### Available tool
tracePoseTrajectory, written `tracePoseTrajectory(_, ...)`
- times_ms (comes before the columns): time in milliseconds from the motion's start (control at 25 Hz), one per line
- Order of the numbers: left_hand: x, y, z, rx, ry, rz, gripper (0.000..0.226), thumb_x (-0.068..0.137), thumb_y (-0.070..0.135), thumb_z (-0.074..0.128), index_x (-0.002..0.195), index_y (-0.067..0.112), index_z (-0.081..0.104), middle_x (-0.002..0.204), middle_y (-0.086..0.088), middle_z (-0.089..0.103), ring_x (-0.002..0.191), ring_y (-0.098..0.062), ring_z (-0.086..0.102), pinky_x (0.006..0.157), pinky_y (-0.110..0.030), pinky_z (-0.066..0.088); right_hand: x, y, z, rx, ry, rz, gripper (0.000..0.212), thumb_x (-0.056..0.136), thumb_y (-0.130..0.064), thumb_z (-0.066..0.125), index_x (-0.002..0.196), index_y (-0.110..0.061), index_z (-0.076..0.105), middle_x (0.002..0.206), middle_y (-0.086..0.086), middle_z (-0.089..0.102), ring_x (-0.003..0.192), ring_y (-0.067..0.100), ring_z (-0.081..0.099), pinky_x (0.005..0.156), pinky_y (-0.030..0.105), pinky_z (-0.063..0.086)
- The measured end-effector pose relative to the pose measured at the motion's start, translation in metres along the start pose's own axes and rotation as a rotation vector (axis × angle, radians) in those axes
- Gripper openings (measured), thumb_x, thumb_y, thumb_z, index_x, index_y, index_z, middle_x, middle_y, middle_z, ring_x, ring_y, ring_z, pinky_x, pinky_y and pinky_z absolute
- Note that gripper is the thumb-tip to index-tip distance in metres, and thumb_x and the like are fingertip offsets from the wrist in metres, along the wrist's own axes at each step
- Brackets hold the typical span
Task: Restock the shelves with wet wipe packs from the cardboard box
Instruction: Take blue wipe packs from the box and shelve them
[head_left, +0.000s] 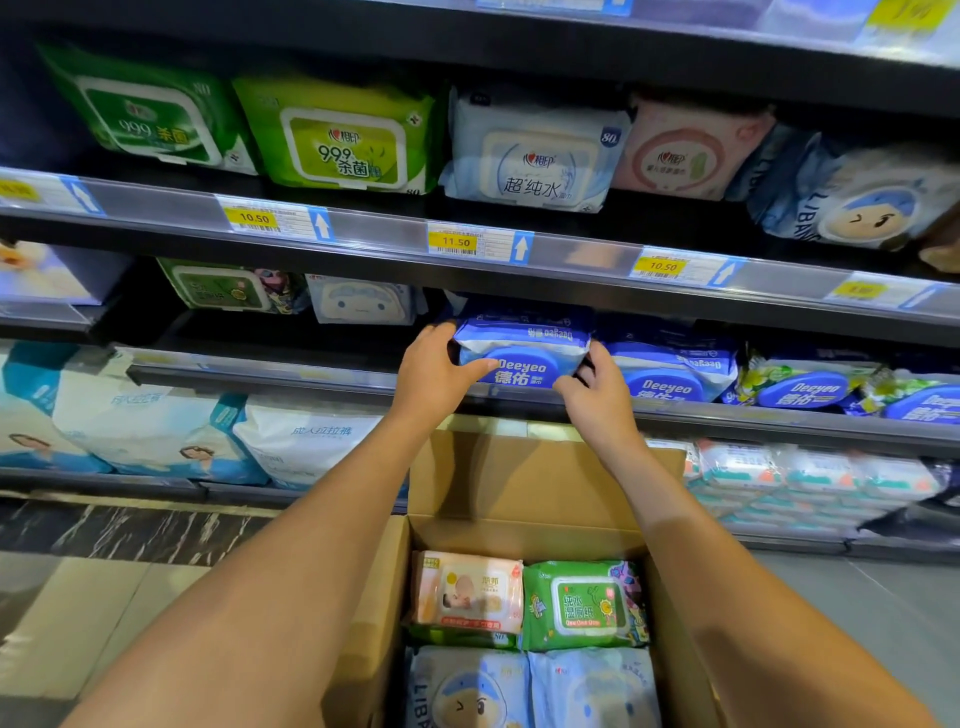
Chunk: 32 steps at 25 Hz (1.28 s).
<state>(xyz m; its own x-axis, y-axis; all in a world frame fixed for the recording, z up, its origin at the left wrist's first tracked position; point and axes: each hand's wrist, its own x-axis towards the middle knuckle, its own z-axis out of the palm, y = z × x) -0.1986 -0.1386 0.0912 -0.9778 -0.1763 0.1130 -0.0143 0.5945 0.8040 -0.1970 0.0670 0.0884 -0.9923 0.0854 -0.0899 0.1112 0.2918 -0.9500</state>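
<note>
A blue Deeyeo wet wipe pack (522, 349) sits at the front of the middle shelf (311, 375), held from both sides. My left hand (435, 375) grips its left end, thumb across the front. My right hand (597, 391) grips its right end. Below my arms stands the open cardboard box (524, 499). In it lie a pink pack (467, 592), a green pack (584, 605) and two pale blue packs (530, 686).
More Deeyeo packs (675, 371) line the same shelf to the right. Green, white and pink packs (343, 137) fill the shelf above, behind price tags. Large white bags (156, 421) stand on the bottom shelf at left. Tiled floor lies at lower left.
</note>
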Motion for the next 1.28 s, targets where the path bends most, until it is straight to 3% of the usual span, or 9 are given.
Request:
tracePoseTrajectory(120, -0.005, -0.007, 0.0, 0.021, -0.004, 0.059, 0.044, 0.086, 0.041, 0.081, 0.113, 0.017, 0.056, 0.112, 0.004, 0.057, 0.106, -0.013, 0.061, 0.07, -0.022, 0.054, -0.013, 0.01, 0.008, 0.047, 0.033, -0.021, 0.074, 0.086, -0.009, 0.063, 0.153, -0.021, 0.037, 0.152, 0.001, 0.049, 0.139, 0.017, 0.048, 0.116, 0.036, 0.041)
tracePoseTrajectory(280, -0.005, -0.013, 0.0, 0.088, 0.032, 0.084, 0.046, 0.085, 0.048, 0.08, 0.112, 0.019, 0.056, 0.111, 0.003, 0.061, 0.102, -0.014, 0.062, 0.076, -0.035, 0.059, -0.015, 0.009, 0.01, -0.071, 0.105, -0.062, 0.071, 0.091, -0.017, 0.066, 0.155, -0.02, 0.036, 0.135, -0.008, 0.051, 0.104, -0.005, 0.054, 0.099, 0.029, 0.045)
tracePoseTrajectory(400, -0.003, -0.015, 0.005, 0.2, 0.029, 0.04, 0.052, 0.085, 0.054, 0.077, 0.118, 0.019, 0.057, 0.117, -0.001, 0.066, 0.107, -0.018, 0.062, 0.086, -0.047, 0.059, -0.01, 0.01, 0.008, -0.171, 0.068, -0.057, 0.061, 0.083, -0.034, 0.066, 0.141, -0.023, 0.05, 0.126, -0.006, 0.062, 0.108, 0.006, 0.062, 0.098, 0.041, 0.054)
tracePoseTrajectory(480, -0.001, -0.014, 0.009, 0.246, 0.021, 0.007, 0.053, 0.086, 0.056, 0.076, 0.119, 0.019, 0.056, 0.119, -0.002, 0.067, 0.109, -0.019, 0.062, 0.089, -0.048, 0.058, -0.008, 0.011, 0.008, -0.186, 0.042, -0.037, 0.06, 0.089, -0.024, 0.068, 0.145, -0.022, 0.047, 0.13, -0.004, 0.06, 0.123, 0.013, 0.057, 0.098, 0.034, 0.05)
tracePoseTrajectory(640, 0.005, -0.013, 0.009, 0.285, 0.001, -0.018, 0.049, 0.085, 0.061, 0.074, 0.108, 0.022, 0.054, 0.114, -0.002, 0.069, 0.105, -0.021, 0.064, 0.086, -0.049, 0.059, -0.002, 0.009, 0.005, -0.237, 0.024, -0.035, 0.051, 0.094, -0.015, 0.066, 0.14, -0.012, 0.047, 0.124, 0.004, 0.057, 0.11, 0.02, 0.057, 0.089, 0.033, 0.047)
tracePoseTrajectory(760, 0.005, -0.012, 0.006, 0.265, -0.047, -0.028, 0.049, 0.087, 0.057, 0.074, 0.111, 0.021, 0.053, 0.118, -0.003, 0.068, 0.107, -0.021, 0.064, 0.085, -0.048, 0.06, 0.004, 0.011, 0.002, -0.276, 0.007, -0.041, 0.04, 0.094, -0.016, 0.067, 0.129, -0.021, 0.05, 0.123, 0.004, 0.058, 0.113, 0.023, 0.06, 0.084, 0.03, 0.049)
tracePoseTrajectory(960, -0.006, -0.012, -0.007, 0.253, -0.089, -0.015, 0.073, 0.088, 0.05, 0.076, 0.145, 0.016, 0.045, 0.142, -0.006, 0.058, 0.132, -0.029, 0.055, 0.102, -0.049, 0.054, -0.01, 0.007, -0.015, -0.329, -0.05, -0.091, 0.079, 0.095, -0.026, 0.067, 0.161, -0.016, 0.025, 0.161, 0.001, 0.037, 0.143, 0.02, 0.042, 0.113, 0.043, 0.044)
tracePoseTrajectory(1120, -0.034, -0.013, -0.018, 0.385, -0.093, 0.05, 0.095, 0.089, 0.046, 0.076, 0.162, 0.018, 0.022, 0.166, -0.005, 0.032, 0.154, -0.027, 0.027, 0.121, -0.05, 0.035, -0.035, 0.008, -0.038, -0.511, -0.082, -0.184, 0.076, 0.093, -0.027, 0.067, 0.159, -0.018, 0.03, 0.162, 0.003, 0.034, 0.148, 0.022, 0.035, 0.118, 0.04, 0.036)
tracePoseTrajectory(1280, -0.079, -0.018, -0.02, 0.548, -0.115, 0.137, 0.096, 0.09, 0.049, 0.074, 0.164, 0.024, 0.018, 0.171, -0.002, 0.02, 0.159, -0.026, 0.014, 0.127, -0.05, 0.022, -0.068, 0.019, -0.061, -0.682, -0.145, -0.279, 0.075, 0.092, -0.027, 0.069, 0.156, -0.015, 0.034, 0.159, 0.006, 0.036, 0.148, 0.025, 0.033, 0.119, 0.04, 0.032)
